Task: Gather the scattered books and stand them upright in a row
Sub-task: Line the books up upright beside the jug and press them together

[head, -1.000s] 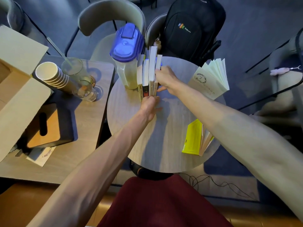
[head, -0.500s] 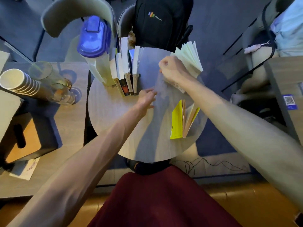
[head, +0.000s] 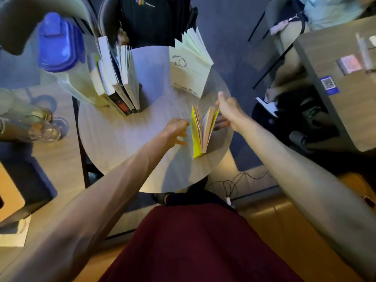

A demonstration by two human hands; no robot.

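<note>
A yellow book [head: 195, 137] stands fanned open on the round table [head: 126, 143], right of its middle. My left hand [head: 176, 129] is at its left side, fingers apart, fingertips at the yellow cover. My right hand [head: 228, 110] is at its right side, fingers curled against the right cover. Several books [head: 117, 86] stand upright in a row at the table's back left, leaning on a jug. A cream book [head: 190, 68] stands fanned open at the back right.
The clear jug with a blue lid [head: 59, 47] props the row. Glasses [head: 40, 127] and paper cups sit on the wooden table to the left. A black backpack [head: 154, 15] rests on a chair behind. Another person sits at the far right.
Both hands left the row of books and the cream book and came forward to the yellow book. The view has swung right and closer.
</note>
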